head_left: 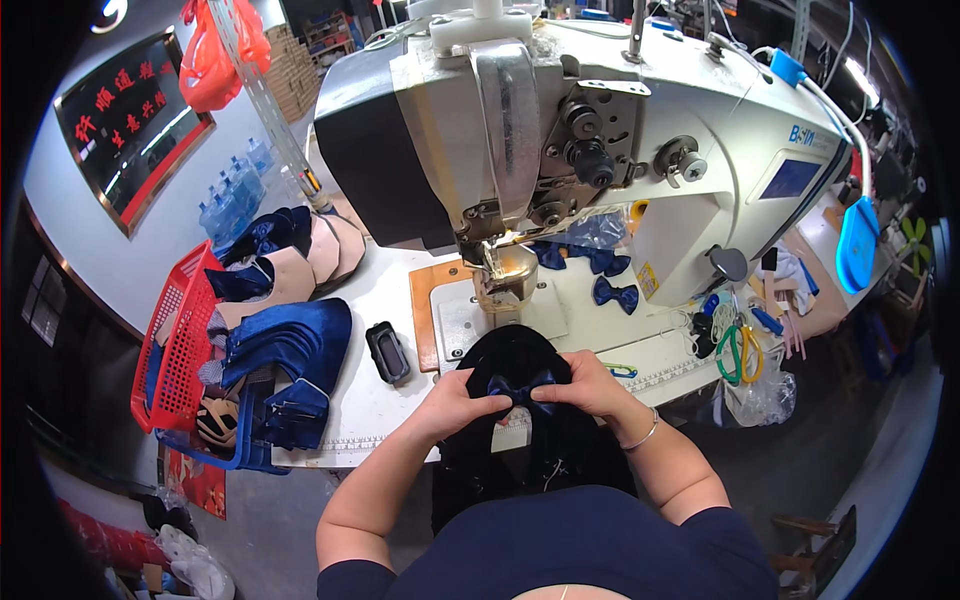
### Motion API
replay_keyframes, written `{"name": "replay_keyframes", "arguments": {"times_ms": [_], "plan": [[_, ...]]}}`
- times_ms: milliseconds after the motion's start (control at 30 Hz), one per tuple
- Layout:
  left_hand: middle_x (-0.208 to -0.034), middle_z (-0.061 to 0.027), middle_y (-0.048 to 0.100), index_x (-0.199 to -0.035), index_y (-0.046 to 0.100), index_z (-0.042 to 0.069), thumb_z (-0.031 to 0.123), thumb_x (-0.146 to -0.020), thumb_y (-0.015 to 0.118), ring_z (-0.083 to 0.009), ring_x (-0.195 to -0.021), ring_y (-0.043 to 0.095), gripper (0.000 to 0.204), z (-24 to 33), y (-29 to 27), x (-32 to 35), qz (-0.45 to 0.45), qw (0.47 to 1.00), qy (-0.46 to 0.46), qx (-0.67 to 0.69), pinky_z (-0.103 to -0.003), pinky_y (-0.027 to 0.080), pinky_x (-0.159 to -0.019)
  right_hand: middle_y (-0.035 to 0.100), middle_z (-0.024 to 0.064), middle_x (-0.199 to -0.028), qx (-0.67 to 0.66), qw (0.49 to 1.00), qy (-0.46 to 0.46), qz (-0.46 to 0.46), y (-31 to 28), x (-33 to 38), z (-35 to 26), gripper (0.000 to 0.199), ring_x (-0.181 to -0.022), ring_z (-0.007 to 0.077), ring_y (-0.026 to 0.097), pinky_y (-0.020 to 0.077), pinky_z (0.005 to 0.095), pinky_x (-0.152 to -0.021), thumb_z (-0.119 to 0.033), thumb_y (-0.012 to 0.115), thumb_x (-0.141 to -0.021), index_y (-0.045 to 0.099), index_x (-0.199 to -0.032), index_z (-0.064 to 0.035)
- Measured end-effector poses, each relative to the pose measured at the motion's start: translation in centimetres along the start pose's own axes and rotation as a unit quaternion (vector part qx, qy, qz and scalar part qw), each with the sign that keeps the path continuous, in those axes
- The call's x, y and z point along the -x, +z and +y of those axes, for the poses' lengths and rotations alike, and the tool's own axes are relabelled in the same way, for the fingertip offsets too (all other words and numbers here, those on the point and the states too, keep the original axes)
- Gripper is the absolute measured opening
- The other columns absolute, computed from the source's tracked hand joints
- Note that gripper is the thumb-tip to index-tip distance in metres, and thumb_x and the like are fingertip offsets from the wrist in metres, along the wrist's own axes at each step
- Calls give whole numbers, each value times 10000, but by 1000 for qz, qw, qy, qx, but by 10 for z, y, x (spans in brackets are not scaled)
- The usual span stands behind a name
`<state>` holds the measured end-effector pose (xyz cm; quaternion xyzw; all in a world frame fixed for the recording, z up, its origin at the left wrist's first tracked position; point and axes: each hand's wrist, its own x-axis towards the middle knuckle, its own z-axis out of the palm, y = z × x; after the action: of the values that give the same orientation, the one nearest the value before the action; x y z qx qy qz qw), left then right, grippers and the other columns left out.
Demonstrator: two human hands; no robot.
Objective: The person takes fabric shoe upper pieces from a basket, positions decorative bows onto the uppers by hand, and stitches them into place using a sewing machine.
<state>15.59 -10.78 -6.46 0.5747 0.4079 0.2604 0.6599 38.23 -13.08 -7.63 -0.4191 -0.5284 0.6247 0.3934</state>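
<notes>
A dark velvety curved piece, like a shoe upper, lies at the table's front edge, just below the sewing machine's needle area. Across it sits a shiny navy bow. My left hand pinches the bow's left side, thumb on top and fingers hidden under the dark piece. From the other side my right hand, with a bracelet at its wrist, grips the bow's right side the same way. Both hands are closed, pressing bow and piece together.
More navy bows lie under the machine arm. Left, blue upper pieces are stacked by a red basket, near a small black open case. Green- and yellow-handled scissors and loose threads are at the right edge. A ruler strip runs along the front.
</notes>
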Motion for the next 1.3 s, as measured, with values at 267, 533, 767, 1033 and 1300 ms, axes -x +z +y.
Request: {"name": "replay_keyframes", "arguments": {"times_ms": [267, 533, 767, 1033, 1300], "plan": [[-754, -73, 607, -900, 631, 30, 52, -665, 778, -239, -717, 577, 278, 4, 25, 19, 388, 757, 425, -309, -331, 443, -714, 665, 48, -729, 143, 976, -143, 80, 16, 15, -45, 214, -647, 69, 576, 475, 241, -571, -96, 754, -734, 674, -891, 25], [-740, -98, 633, -802, 651, 9, -43, -680, 741, -180, -625, 611, 161, -2, 32, 14, 427, 734, 455, -266, -256, 491, -584, 640, 121, -655, 249, 928, -238, 144, 33, 13, -51, 218, -535, 126, 573, 445, 266, -505, -133, 766, -710, 664, -833, 16], [-721, -18, 596, -790, 628, 2, -63, -723, 722, -84, -648, 576, 133, -9, 36, 10, 381, 860, 340, -11, -212, 476, -606, 652, 126, -671, 249, 927, -245, 139, 33, 14, -49, 225, -561, 125, 594, 462, 267, -521, -125, 759, -716, 671, -867, 17], [-740, -73, 607, -796, 670, 16, -51, -658, 742, -193, -591, 577, 170, -1, 36, 5, 440, 693, 492, -290, -262, 467, -524, 668, 109, -681, 198, 940, -230, 157, 35, 7, -41, 202, -572, 92, 594, 473, 255, -522, -113, 748, -728, 670, -852, 26], [-731, -55, 584, -780, 665, 30, -49, -637, 728, -187, -599, 564, 174, 1, 36, 5, 445, 650, 496, -366, -277, 460, -514, 650, 116, -649, 231, 925, -243, 180, 39, 6, -44, 204, -506, 121, 581, 451, 260, -478, -124, 750, -720, 670, -841, 18]]}}
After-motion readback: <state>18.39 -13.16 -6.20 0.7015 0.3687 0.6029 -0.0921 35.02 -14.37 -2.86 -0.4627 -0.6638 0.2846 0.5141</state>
